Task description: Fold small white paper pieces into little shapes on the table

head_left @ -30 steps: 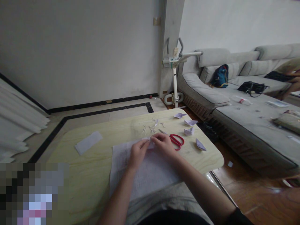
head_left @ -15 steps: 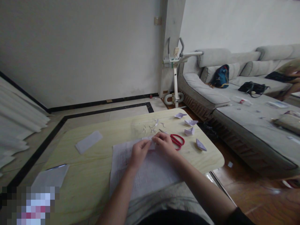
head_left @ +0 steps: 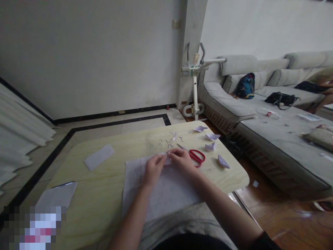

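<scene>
My left hand (head_left: 154,168) and my right hand (head_left: 180,160) meet over a printed sheet (head_left: 166,194), fingertips pinched close together. Between them is a small piece of pale paper (head_left: 167,161), mostly covered by the fingers, so its folds cannot be made out. Beside my right hand lie red-handled scissors (head_left: 197,158), blades pointing toward the far left. Several thin paper scraps (head_left: 169,144) are scattered just beyond my hands. Along the right end of the table stand several small folded paper boats (head_left: 210,147), pale purple in colour.
The light wooden table (head_left: 104,194) also bears a folded white paper (head_left: 99,157) and, nearer left, a paper sheet (head_left: 58,195) with a pen (head_left: 63,185). A grey sofa (head_left: 281,139) stands right, holding a backpack (head_left: 246,86), a black bag (head_left: 282,99) and a seated person (head_left: 316,85).
My hands stay pinched at the paper with only slight finger shifts. The view has moved a little. The pen and sheet at the left, blurred out one second ago, now show.
</scene>
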Demonstrator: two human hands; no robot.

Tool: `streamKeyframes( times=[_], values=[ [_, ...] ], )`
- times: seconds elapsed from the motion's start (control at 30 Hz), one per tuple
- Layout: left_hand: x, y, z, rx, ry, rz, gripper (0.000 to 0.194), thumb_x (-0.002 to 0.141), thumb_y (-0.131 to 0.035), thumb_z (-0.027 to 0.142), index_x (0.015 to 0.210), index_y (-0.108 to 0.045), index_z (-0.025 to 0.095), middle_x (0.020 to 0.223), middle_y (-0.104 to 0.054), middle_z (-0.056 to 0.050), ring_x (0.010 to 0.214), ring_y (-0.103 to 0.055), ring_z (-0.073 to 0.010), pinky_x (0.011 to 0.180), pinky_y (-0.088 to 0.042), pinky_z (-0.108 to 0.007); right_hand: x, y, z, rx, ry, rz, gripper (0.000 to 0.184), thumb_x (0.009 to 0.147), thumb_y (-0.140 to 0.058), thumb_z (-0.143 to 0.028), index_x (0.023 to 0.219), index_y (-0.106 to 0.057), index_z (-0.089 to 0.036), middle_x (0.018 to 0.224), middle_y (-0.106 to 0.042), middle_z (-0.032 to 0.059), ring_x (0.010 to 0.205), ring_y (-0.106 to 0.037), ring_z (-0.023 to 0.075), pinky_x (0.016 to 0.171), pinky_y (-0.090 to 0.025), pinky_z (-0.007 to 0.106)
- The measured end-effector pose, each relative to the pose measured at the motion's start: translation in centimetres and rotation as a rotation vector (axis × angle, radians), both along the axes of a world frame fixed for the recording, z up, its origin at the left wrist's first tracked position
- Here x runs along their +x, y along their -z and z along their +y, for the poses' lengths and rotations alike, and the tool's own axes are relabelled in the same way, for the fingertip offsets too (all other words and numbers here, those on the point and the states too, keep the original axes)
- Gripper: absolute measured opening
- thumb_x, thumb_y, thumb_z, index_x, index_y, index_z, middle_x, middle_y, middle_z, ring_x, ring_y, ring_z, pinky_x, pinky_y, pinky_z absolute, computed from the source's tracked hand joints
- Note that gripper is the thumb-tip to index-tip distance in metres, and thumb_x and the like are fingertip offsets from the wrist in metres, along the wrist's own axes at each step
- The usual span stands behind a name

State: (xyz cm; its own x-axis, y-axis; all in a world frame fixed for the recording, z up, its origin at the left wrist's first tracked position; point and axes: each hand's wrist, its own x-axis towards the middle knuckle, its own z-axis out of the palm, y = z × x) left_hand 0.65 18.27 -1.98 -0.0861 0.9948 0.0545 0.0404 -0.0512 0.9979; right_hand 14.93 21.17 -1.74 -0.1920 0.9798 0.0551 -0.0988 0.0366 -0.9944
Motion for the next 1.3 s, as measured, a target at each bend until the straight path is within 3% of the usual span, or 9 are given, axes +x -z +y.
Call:
streamKeyframes(
  times=[0.17, 0.73, 1.0, 1.3],
  values=[
    [0.02, 0.06, 0.07, -0.018, -0.017, 0.010, 0.027, 0.073, -0.067, 0.040, 0.081, -0.074, 0.015, 0.077, -0.072, -0.004, 0.073, -0.065, -0.0193, 0.060, -0.052, -0.025, -0.05, -0.17, -0.08, 0.009, 0.004, -0.038, 0.016, 0.074, -0.067, -0.032, 0.072, -0.068, -0.016, 0.064, -0.063, -0.0002, 0.058, -0.054, 0.0123, 0.055, -0.041, 0.023],
    [0.11, 0.03, 0.02, -0.060, 0.030, -0.061, 0.031, 0.071, -0.071, 0.043, 0.082, -0.074, 0.014, 0.079, -0.074, -0.005, 0.074, -0.067, -0.0203, 0.062, -0.056, -0.028, -0.16, -0.17, -0.17, 0.076, -0.012, -0.095, 0.016, 0.076, -0.064, -0.031, 0.071, -0.065, -0.016, 0.064, -0.061, -0.0010, 0.060, -0.054, 0.0125, 0.057, -0.041, 0.023],
    [0.30, -0.03, -0.18, 0.040, 0.001, 0.076, 0.023, 0.077, -0.065, 0.036, 0.083, -0.074, 0.015, 0.080, -0.074, -0.004, 0.077, -0.068, -0.0199, 0.067, -0.052, -0.026, -0.12, -0.51, -0.29, 0.078, 0.013, -0.081, 0.016, 0.077, -0.061, -0.031, 0.072, -0.062, -0.016, 0.063, -0.056, -0.0017, 0.058, -0.050, 0.0117, 0.055, -0.038, 0.022],
    [-0.22, 0.49, -0.20, -0.009, 0.030, 0.069, 0.026, 0.078, -0.065, 0.040, 0.077, -0.071, 0.015, 0.070, -0.069, -0.001, 0.064, -0.063, -0.0165, 0.057, -0.048, -0.023, -0.15, -0.53, -0.30, 0.060, 0.016, -0.043, 0.018, 0.077, -0.062, -0.033, 0.072, -0.060, -0.016, 0.062, -0.054, -0.0029, 0.057, -0.048, 0.0113, 0.055, -0.037, 0.022]
  ],
)
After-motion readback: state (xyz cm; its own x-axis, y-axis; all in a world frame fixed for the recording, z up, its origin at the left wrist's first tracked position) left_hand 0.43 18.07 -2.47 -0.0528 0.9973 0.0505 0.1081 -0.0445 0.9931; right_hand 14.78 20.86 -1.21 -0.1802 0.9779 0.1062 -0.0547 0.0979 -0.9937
